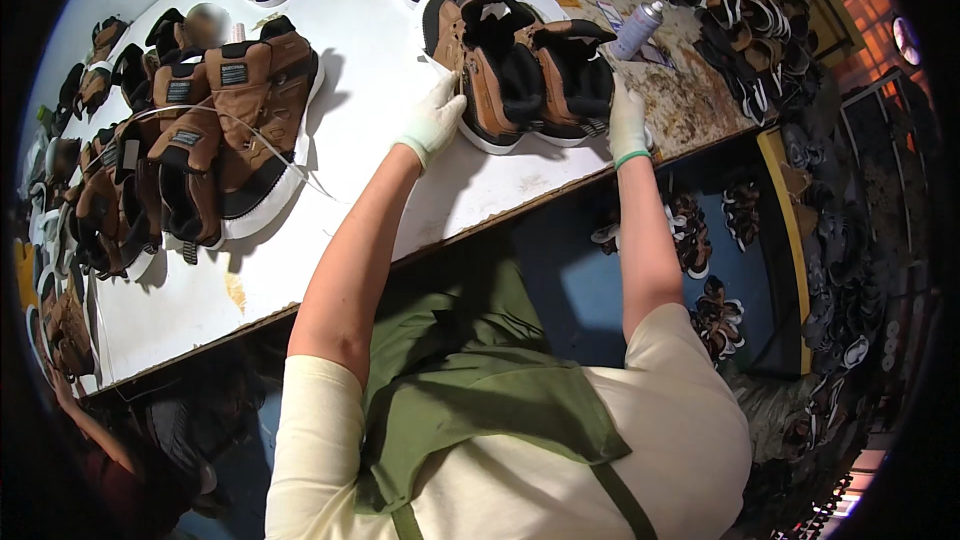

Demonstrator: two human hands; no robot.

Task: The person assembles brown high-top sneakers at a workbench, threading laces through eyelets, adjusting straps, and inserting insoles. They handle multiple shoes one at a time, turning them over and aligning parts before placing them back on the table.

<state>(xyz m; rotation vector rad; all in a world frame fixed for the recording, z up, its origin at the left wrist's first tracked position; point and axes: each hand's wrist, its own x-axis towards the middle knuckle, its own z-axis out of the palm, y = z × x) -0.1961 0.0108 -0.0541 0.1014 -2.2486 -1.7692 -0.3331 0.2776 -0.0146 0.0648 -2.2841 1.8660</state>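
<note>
My left hand (436, 120), gloved, places its fingers against the left side of the left shoe (482, 90). My right hand (628, 122), also gloved, sits against the right side of the right shoe (562, 75). I cannot tell how far either set of fingers closes. Both shoes stand side by side between my hands, at the near edge of the white table (375, 60).

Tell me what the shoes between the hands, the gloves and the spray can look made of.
Shoes: matte brown panels, nubuck-like, though perhaps synthetic; their smooth white soles suggest rubber or foam.
Left glove and right glove: thin, matte, close-fitting with green cuff edges, likely knit fabric.
Spray can: probably painted metal, judging by its rigid cylinder and slight shine.
</note>
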